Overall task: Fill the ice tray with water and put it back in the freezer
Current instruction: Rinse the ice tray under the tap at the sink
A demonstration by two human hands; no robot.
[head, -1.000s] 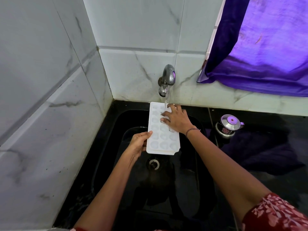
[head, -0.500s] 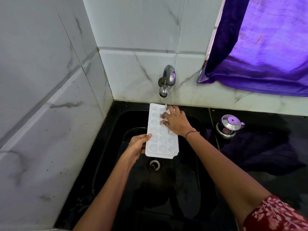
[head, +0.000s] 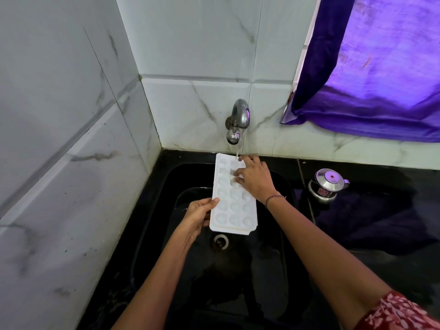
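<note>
Your left grip is a pinch: the left hand (head: 198,216) clamps the near left edge of the ice tray (head: 232,210), thumb on top, holding it over the sink (head: 154,234) under the running tap (head: 238,120). Your right hand (head: 256,178) lies on the far cups, bent fingers dipping in; whether it clasps the rim I cannot tell. Careful: the stream (head: 238,148) lands only at the far right corner, so near cups may end up short, and a one-sided pinch on a filling tray could tip and spill.
</note>
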